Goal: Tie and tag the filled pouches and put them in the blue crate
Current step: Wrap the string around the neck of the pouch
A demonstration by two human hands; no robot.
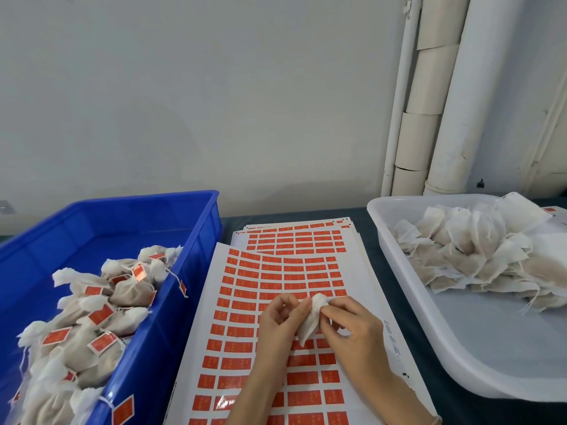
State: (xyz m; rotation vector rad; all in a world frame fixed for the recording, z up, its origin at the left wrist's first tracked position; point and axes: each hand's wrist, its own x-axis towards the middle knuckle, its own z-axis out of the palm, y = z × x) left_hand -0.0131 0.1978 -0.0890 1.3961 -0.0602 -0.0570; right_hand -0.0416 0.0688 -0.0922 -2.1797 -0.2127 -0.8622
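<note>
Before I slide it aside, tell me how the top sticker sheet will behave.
The top sticker sheet looks thin, so it would probably bend and droop when lifted. Its glossy sheen suggests it may slide easily over the stack beneath.

Glossy plastic blue crate; matt fibrous cloth pouches; glossy red paper tags.
</note>
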